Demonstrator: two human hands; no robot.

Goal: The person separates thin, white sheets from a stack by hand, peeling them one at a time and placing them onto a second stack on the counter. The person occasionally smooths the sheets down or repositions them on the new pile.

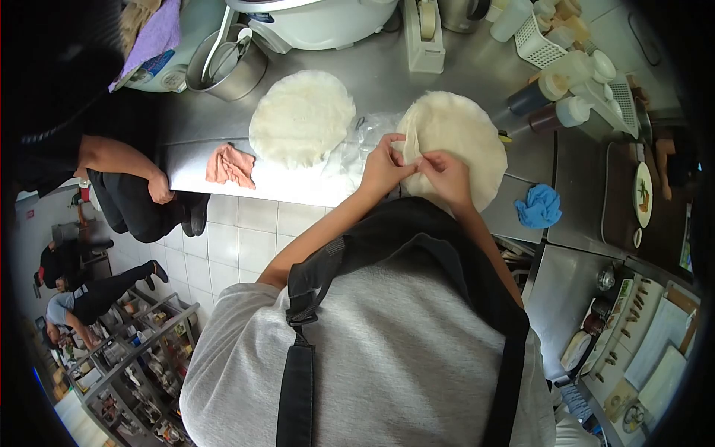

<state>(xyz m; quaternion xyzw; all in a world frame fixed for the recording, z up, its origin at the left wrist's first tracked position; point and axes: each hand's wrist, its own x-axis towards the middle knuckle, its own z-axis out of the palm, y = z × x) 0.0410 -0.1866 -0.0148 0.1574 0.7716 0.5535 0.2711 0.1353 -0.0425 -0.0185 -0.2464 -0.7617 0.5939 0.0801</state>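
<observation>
A round stack of thin pale sheets (465, 134) lies on the steel counter in front of me. My left hand (385, 165) pinches the left edge of the stack, where a sheet is lifted and folded back. Close beside it, my right hand (445, 177) has its fingertips pressed on the same edge. A second round pale stack (303, 119) rests to the left. Crumpled clear plastic (357, 149) lies between the two stacks.
On the counter (372, 74) are a pink cloth (231, 165), a blue cloth (538, 206), a metal pot (227, 71), a tape dispenser (426, 41) and bottles (551, 86). A co-worker's hand (160, 188) is at the left; other people are farther off.
</observation>
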